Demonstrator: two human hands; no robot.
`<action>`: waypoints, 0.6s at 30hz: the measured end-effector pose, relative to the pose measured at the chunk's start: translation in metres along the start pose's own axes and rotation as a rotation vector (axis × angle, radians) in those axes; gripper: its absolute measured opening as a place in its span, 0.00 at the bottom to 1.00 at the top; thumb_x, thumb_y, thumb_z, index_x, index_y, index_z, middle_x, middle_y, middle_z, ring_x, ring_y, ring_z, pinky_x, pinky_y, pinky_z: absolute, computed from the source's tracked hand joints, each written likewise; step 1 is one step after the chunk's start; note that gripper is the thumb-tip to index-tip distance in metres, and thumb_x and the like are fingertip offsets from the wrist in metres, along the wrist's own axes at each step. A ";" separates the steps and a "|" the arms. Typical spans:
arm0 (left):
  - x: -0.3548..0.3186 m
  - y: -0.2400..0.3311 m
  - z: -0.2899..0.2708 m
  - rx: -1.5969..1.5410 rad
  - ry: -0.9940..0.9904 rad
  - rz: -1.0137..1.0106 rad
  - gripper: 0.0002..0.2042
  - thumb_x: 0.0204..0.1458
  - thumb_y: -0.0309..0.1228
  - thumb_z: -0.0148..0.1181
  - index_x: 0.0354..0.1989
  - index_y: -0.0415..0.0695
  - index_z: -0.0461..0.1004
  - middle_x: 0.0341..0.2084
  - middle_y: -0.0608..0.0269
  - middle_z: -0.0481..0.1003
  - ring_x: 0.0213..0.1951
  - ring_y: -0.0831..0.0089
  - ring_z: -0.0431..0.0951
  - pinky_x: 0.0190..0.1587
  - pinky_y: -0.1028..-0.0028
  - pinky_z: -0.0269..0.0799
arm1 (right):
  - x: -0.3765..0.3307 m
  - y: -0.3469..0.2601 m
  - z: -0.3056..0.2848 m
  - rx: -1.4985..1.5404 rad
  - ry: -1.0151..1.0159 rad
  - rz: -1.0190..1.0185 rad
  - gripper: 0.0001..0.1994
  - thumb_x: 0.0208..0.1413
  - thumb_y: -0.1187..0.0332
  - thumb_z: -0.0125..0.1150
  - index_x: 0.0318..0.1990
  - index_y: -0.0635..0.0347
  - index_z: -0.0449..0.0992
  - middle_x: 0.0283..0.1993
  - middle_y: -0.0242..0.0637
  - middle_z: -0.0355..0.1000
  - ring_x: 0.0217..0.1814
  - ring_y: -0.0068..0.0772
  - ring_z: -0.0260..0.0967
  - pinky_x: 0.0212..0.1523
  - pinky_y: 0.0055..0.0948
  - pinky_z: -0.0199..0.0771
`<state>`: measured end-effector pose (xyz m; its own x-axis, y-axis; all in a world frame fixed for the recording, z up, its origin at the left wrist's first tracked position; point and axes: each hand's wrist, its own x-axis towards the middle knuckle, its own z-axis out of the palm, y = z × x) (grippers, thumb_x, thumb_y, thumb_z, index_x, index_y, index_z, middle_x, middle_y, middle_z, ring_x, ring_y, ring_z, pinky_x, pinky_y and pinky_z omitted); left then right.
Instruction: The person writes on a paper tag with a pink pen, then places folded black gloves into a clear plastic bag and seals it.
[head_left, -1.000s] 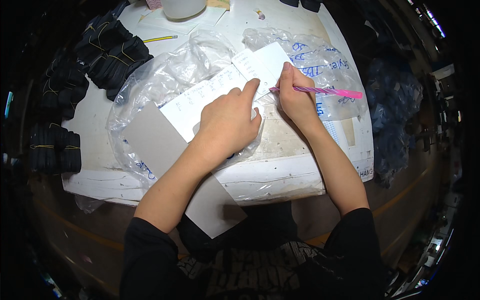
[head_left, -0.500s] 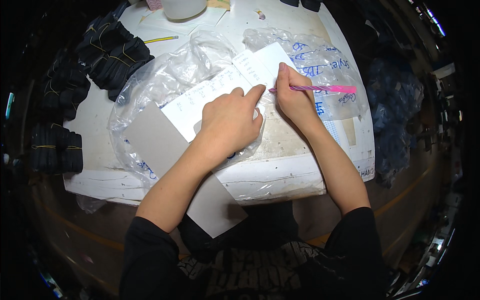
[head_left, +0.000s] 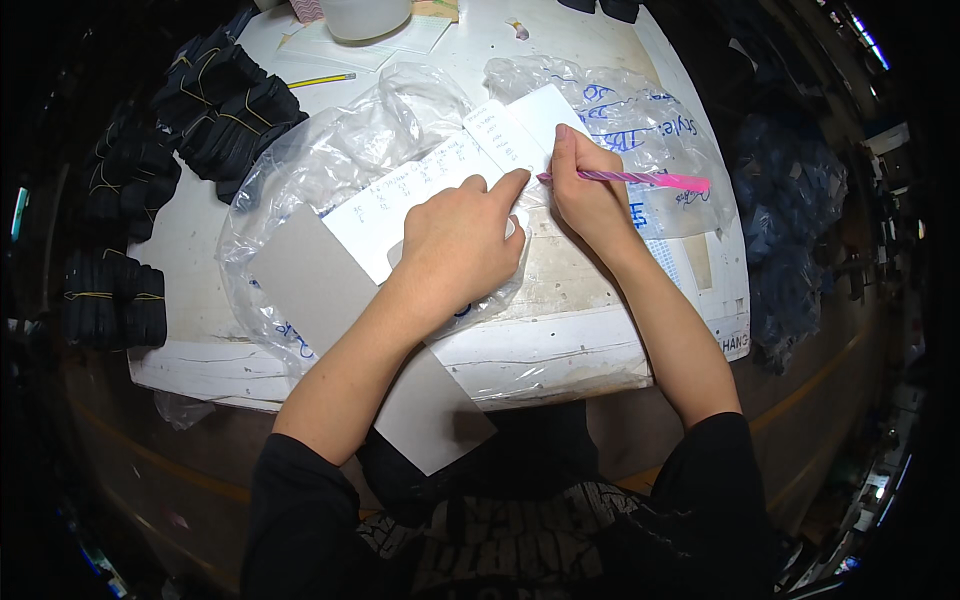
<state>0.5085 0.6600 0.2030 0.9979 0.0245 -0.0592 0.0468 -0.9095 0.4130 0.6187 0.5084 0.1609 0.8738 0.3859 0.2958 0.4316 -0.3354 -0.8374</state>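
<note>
My right hand grips a pink pen, its tip down on a white paper sheet with rows of handwriting. My left hand lies flat on the same sheet, index finger stretched toward the pen tip. The sheet rests on a long grey cardboard strip that runs diagonally and overhangs the near table edge. Under both lies a crumpled clear plastic bag.
Bundles of dark folded fabric tied with bands are stacked along the left of the white table. A second clear bag with blue writing lies at right. A yellow pencil and a white container sit at the far edge.
My right hand with the pen has shifted slightly left along the sheet. The left hand stays pressed on the paper.
</note>
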 end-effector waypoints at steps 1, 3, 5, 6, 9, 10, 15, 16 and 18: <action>0.000 0.000 0.000 0.001 -0.002 0.005 0.26 0.59 0.36 0.60 0.68 0.51 0.74 0.41 0.48 0.81 0.41 0.50 0.86 0.42 0.53 0.83 | 0.000 0.000 0.000 0.003 0.007 -0.004 0.20 0.79 0.63 0.49 0.33 0.69 0.72 0.21 0.43 0.67 0.24 0.26 0.59 0.29 0.36 0.66; -0.001 0.000 0.000 0.005 0.012 -0.001 0.26 0.59 0.35 0.56 0.68 0.54 0.74 0.40 0.49 0.82 0.41 0.50 0.85 0.45 0.54 0.82 | 0.001 0.000 -0.001 0.014 0.020 -0.004 0.21 0.79 0.63 0.48 0.33 0.69 0.72 0.21 0.43 0.68 0.24 0.27 0.60 0.29 0.36 0.66; -0.001 0.001 0.000 0.004 0.016 -0.005 0.26 0.59 0.34 0.55 0.68 0.55 0.73 0.40 0.49 0.82 0.41 0.50 0.85 0.46 0.54 0.82 | 0.001 0.000 -0.001 0.010 0.016 -0.019 0.21 0.79 0.63 0.48 0.33 0.69 0.72 0.21 0.44 0.68 0.24 0.27 0.61 0.29 0.37 0.66; -0.001 0.001 0.001 0.002 0.015 -0.008 0.26 0.59 0.34 0.55 0.68 0.55 0.73 0.40 0.49 0.82 0.41 0.50 0.85 0.46 0.54 0.82 | 0.002 0.000 -0.001 0.007 0.014 -0.011 0.21 0.79 0.63 0.48 0.33 0.69 0.72 0.21 0.44 0.68 0.24 0.27 0.61 0.30 0.37 0.66; -0.001 0.001 0.000 0.004 0.010 -0.009 0.26 0.59 0.34 0.55 0.68 0.55 0.73 0.40 0.49 0.82 0.41 0.49 0.85 0.46 0.54 0.81 | 0.002 0.000 -0.001 -0.010 0.013 -0.033 0.20 0.79 0.63 0.48 0.33 0.69 0.71 0.21 0.44 0.68 0.24 0.26 0.62 0.30 0.37 0.66; -0.001 0.001 0.000 0.006 0.007 -0.007 0.26 0.59 0.34 0.55 0.68 0.55 0.73 0.41 0.49 0.82 0.41 0.49 0.85 0.46 0.54 0.81 | 0.001 -0.001 -0.002 -0.007 0.013 -0.025 0.20 0.79 0.63 0.48 0.33 0.69 0.72 0.22 0.44 0.68 0.25 0.26 0.62 0.30 0.37 0.66; -0.002 0.002 -0.001 0.003 0.009 -0.011 0.26 0.59 0.34 0.55 0.68 0.55 0.73 0.41 0.49 0.82 0.41 0.49 0.85 0.46 0.54 0.81 | 0.001 -0.003 -0.003 0.036 0.034 0.007 0.21 0.79 0.63 0.48 0.33 0.68 0.72 0.22 0.42 0.70 0.25 0.26 0.63 0.31 0.36 0.67; -0.002 0.002 -0.001 0.003 0.006 -0.015 0.26 0.59 0.34 0.55 0.68 0.55 0.73 0.41 0.49 0.82 0.41 0.49 0.85 0.46 0.54 0.81 | 0.001 -0.004 -0.002 0.035 0.033 0.000 0.21 0.79 0.63 0.47 0.33 0.68 0.71 0.22 0.42 0.70 0.25 0.26 0.63 0.31 0.36 0.67; -0.002 0.002 -0.001 0.006 0.005 -0.016 0.26 0.59 0.34 0.55 0.68 0.55 0.73 0.41 0.50 0.82 0.41 0.49 0.85 0.46 0.54 0.81 | 0.000 -0.004 -0.002 0.031 0.028 -0.013 0.21 0.79 0.62 0.47 0.33 0.68 0.71 0.22 0.41 0.70 0.25 0.26 0.63 0.31 0.36 0.67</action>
<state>0.5063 0.6581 0.2049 0.9973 0.0411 -0.0609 0.0624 -0.9113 0.4070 0.6175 0.5083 0.1654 0.8744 0.3653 0.3192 0.4361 -0.3035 -0.8472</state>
